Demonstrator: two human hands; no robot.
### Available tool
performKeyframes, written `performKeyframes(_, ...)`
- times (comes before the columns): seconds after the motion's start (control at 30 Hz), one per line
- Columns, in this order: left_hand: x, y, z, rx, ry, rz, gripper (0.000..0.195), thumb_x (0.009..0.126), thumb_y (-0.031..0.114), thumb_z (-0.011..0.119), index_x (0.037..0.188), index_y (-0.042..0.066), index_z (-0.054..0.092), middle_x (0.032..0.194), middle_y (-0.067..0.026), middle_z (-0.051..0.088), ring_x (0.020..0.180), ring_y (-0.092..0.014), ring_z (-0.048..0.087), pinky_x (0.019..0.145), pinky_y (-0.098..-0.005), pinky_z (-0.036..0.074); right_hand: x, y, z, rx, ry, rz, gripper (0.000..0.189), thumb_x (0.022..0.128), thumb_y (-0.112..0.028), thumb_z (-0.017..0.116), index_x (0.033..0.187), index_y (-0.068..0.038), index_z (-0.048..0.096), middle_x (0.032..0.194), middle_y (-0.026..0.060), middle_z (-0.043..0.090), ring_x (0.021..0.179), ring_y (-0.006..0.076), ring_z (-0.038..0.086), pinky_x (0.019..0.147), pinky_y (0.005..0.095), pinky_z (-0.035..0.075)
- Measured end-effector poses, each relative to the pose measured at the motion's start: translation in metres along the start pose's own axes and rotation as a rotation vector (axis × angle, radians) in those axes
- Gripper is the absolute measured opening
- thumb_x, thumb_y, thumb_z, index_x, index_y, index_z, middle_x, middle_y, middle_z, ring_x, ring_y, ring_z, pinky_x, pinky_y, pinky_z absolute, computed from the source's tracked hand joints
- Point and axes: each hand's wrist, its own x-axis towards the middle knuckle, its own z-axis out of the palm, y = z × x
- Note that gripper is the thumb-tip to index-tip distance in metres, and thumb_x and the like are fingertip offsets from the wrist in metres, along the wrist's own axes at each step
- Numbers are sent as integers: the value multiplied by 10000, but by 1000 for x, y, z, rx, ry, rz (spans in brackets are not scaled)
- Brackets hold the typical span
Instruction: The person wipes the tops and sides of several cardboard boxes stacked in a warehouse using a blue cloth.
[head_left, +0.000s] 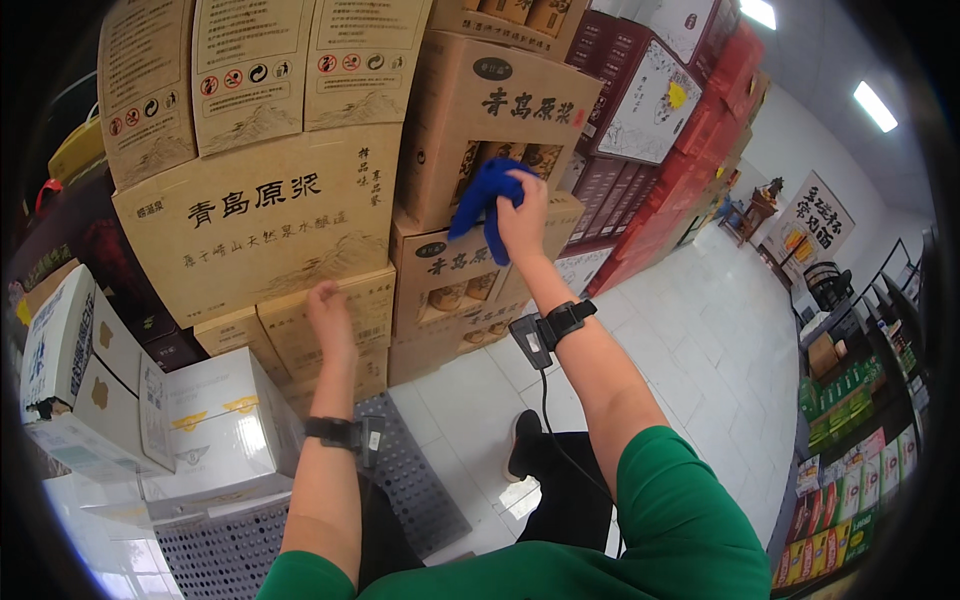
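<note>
My right hand (527, 214) grips a crumpled blue cloth (480, 195) in front of a brown cardboard carton (450, 105). Printed writing and a window showing cans mark this carton's front. The cloth hides part of that window and hangs over the top edge of a similar carton (420, 262) below. My left hand (330, 315), fingers loosely curled and with nothing visible in it, is by a smaller cardboard carton (367, 304). Just above it stands a wide tan carton (247, 255). Whether the left fingers touch the cardboard is hard to tell. Dark straps with small devices circle both forearms.
White boxes (217, 420) are stacked at the lower left beside a perforated grey panel (420, 480). Maroon-and-white cartons (637, 97) and red-wrapped stacks (675, 202) continue along the tiled floor (675, 330). Shelves of packaged goods (847, 487) line the right side.
</note>
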Motion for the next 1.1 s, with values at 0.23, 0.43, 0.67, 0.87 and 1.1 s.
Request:
performKeyframes(0.23, -8, 14, 4, 86, -72, -85, 211, 872, 44, 434, 1077, 66, 476, 1036, -27, 483, 870, -122, 505, 676, -266, 418, -4, -42, 13, 8, -102, -131, 420, 640, 68, 570, 1035, -72, 572, 1086, 167, 479, 1012, 368, 483, 870, 395, 425)
performKeyframes(0.43, -8, 21, 2, 24, -5, -66, 223, 815, 32, 480, 1036, 35, 506, 989, -53, 522, 862, -135, 494, 711, -247, 408, -52, 6, -6, -141, -574, -117, 365, 640, 110, 507, 954, -62, 578, 1055, 169, 479, 1023, 368, 463, 879, 401, 402)
performKeyframes(0.67, -8, 15, 2, 56, -59, -100, 252, 850, 44, 457, 1100, 69, 473, 1085, -26, 479, 882, -121, 512, 668, -261, 412, 25, 46, -44, -265, 142, -118, 413, 652, 111, 511, 1027, -57, 548, 1070, 182, 460, 1015, 383, 456, 862, 421, 401)
performKeyframes(0.87, -5, 9, 2, 51, -38, -62, 231, 852, 47, 456, 1081, 72, 473, 1038, -22, 489, 844, -116, 516, 650, -251, 409, 2, 70, -43, -361, -266, -32, 415, 681, 81, 555, 1076, -48, 542, 1109, 201, 467, 1028, 416, 465, 858, 437, 415)
performKeyframes(1.1, -6, -3, 11, 15, -66, -81, 223, 844, 43, 450, 1063, 81, 471, 1006, -13, 486, 819, -113, 512, 638, -247, 407, 8, 103, -84, 151, -394, 730, 402, 694, 45, 492, 1091, 15, 547, 926, 117, 613, 833, 223, 584, 735, 329, 466)
